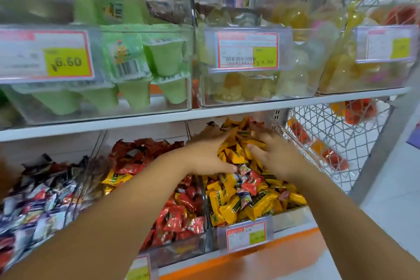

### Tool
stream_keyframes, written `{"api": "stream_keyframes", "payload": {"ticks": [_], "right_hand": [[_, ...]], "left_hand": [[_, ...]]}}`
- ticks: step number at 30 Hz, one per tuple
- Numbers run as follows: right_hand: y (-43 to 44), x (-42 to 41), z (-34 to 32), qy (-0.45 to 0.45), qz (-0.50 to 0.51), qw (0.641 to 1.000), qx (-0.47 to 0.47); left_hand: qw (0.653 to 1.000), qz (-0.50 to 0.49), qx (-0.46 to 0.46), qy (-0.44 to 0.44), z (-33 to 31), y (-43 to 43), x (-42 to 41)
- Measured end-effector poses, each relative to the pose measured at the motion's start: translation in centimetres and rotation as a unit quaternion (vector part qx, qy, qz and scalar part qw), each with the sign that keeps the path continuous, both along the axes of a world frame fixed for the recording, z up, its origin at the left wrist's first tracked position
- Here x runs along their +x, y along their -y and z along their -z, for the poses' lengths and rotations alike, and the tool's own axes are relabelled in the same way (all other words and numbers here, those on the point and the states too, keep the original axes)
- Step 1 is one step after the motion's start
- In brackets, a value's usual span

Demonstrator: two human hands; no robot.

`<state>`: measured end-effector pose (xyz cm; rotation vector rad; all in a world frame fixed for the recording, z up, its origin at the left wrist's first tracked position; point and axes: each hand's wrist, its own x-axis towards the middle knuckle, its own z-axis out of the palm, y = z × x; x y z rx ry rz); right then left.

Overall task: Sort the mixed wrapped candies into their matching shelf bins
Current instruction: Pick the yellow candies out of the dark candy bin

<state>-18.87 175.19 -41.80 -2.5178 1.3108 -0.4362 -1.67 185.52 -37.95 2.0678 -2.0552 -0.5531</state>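
Note:
Three clear bins sit on the lower shelf. The right bin [293, 216] holds yellow wrapped candies [229, 207] with a few red and blue-white ones [251, 180] mixed on top. The middle bin [181, 250] holds red candies [179, 218] plus a stray yellow one [116, 178]. The left bin holds dark and silver candies [38, 200]. My left hand [204, 157] and my right hand [272, 154] both reach into the back of the yellow pile, fingers spread and dug among the wrappers. Whether either hand grips a candy is hidden by blur.
The upper shelf [159, 118] overhangs the bins and carries clear boxes of green jelly cups [136, 68] and yellow jellies [250, 88] behind price tags. A white wire basket [329, 134] with orange-red items hangs at the right. Floor lies lower right.

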Motion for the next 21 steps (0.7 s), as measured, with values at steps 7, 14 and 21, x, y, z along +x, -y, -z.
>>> {"api": "stream_keyframes", "payload": {"ticks": [7, 14, 21], "right_hand": [[-7.1, 2.9, -3.1, 0.054, -0.076, 0.995, -0.031], [-16.6, 11.2, -3.5, 0.097, -0.272, 0.956, -0.049], [-22.6, 19.8, -2.9, 0.008, -0.394, 0.919, -0.018]], "left_hand": [[0.984, -0.142, -0.082, -0.068, -1.7, -11.6, 5.1], [0.951, -0.288, -0.113, 0.008, -0.5, -25.5, 13.7], [0.921, -0.362, -0.114, -0.090, 1.4, -33.2, 17.8]]}}
